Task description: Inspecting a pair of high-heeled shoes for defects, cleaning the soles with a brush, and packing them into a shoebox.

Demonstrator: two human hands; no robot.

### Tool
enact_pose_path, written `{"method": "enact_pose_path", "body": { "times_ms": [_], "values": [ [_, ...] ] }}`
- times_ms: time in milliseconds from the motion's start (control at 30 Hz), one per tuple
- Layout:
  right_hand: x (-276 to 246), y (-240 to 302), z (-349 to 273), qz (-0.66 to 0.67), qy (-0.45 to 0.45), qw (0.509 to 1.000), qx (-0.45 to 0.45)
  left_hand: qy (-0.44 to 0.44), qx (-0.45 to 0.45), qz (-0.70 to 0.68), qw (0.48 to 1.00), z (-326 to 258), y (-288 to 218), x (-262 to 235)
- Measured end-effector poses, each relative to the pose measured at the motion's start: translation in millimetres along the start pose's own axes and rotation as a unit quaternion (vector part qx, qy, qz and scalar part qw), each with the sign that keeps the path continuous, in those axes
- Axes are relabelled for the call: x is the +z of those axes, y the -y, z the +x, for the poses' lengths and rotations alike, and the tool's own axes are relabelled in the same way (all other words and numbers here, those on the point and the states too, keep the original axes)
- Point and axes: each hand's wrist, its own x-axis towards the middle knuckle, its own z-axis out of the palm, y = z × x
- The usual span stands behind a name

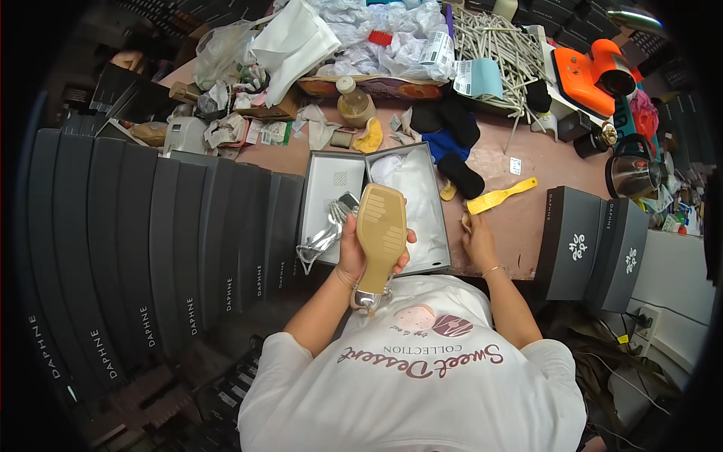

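My left hand (350, 252) is wrapped round a high-heeled sandal with silvery parts, its tan sole (382, 226) turned up toward me. The fingers show along the sole's right edge. Below the sandal lies an open grey shoebox (444, 239), with white tissue paper (422, 203) in its right part. In its left part rests the other silver sandal (328, 230). To the right of the box, my right hand (479, 245) is over the table with its fingers curled together. Something small and pale shows at its fingertips, too small to name. Just beyond them lies a yellow brush-like tool (501, 197).
Grey shoeboxes (173, 248) stand in a long row at left; two more (574, 245) are at right. Dark cloth pads (459, 175), a bottle (354, 102), a carton of crumpled paper (376, 38), pale sticks (497, 53) and a glass kettle (633, 173) line the far side.
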Motion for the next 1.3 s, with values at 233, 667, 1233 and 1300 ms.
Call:
{"method": "enact_pose_path", "body": {
  "times_ms": [233,667,1233,1300],
  "values": [
    [-54,123,-24,0.709,0.198,0.669,0.102,-0.043,-0.029,0.02,0.998,-12,9,-12],
    [-39,189,-34,0.283,0.041,0.929,-0.233,-0.016,-0.029,-0.012,0.999,-21,-2,-26],
    [-33,221,86,0.164,0.077,0.959,-0.216,-0.013,0.103,-0.068,0.992,-11,-23,-45],
    [-27,236,129,0.131,0.029,0.95,-0.283,-0.071,0.106,-0.069,0.989,-4,-37,-51]
  ]
}}
